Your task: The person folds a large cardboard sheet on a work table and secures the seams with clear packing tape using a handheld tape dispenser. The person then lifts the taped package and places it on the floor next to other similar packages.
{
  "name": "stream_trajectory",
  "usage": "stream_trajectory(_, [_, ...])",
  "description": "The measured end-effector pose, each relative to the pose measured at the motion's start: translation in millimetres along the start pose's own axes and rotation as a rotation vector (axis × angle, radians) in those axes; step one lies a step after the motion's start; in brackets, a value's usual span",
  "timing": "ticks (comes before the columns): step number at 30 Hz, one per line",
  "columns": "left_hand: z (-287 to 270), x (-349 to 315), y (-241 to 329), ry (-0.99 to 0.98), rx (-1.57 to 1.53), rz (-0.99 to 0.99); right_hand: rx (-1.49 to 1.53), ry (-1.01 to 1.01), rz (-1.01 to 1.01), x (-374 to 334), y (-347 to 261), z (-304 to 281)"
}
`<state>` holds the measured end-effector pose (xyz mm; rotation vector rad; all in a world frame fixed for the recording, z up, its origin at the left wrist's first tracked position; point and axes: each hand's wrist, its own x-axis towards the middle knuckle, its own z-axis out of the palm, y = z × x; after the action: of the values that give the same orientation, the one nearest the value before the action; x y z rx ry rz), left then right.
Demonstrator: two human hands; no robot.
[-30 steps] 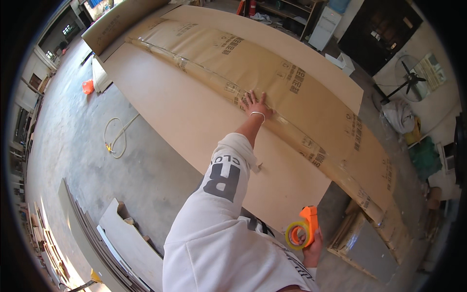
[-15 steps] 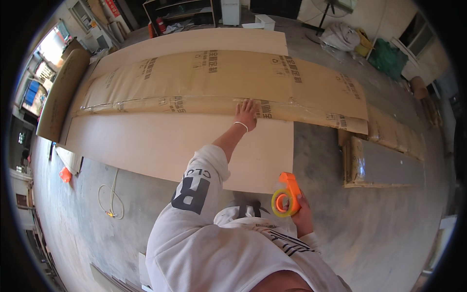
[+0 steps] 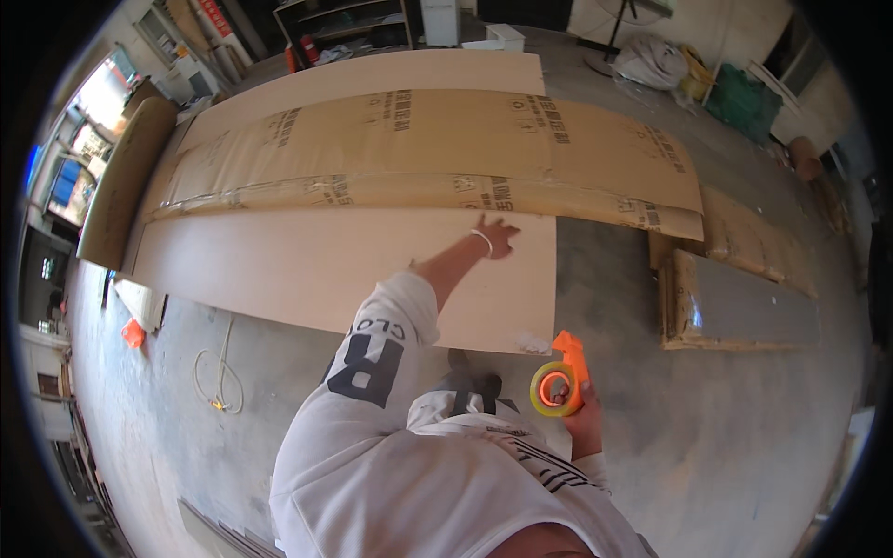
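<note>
A long package wrapped in brown printed paper lies across a pale board, with clear tape along its near seam. My left hand is stretched out over the board, just on the near side of the wrapped edge, fingers spread and holding nothing. In my right hand, low and to the right, is an orange tape dispenser with a roll of yellowish clear tape. My right fingers close round its body and reach into the ring.
A brown paper roll stands at the board's left end. Wrapped panels are stacked on the floor at right. A looped pale hose lies at left, and bags sit at the far right.
My left hand has come off the package's taped seam and moved right and nearer. The tape dispenser in my right hand has shifted slightly right.
</note>
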<state>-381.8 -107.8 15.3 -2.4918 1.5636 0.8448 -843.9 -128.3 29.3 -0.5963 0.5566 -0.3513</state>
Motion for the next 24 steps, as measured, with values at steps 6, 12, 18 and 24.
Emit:
stream_trajectory(6, [107.9,-159.5,81.9,0.052,-1.554,0.023,-0.051,-0.187,0.111,48.0,-1.8,43.9])
stream_trajectory(12, [131.0,-276.1,49.7,0.274,-2.107,-0.201,-0.325,-0.505,0.287,84.2,9.9,128.6])
stream_trajectory(18, [136.5,-322.6,-14.1,0.328,-2.384,-0.387,-0.713,-0.765,0.371,118.3,79.3,209.0])
stream_trajectory(24, [182.8,-412.4,-137.0,0.419,-2.427,-0.395,-0.823,-0.847,0.448,127.8,196.0,319.8])
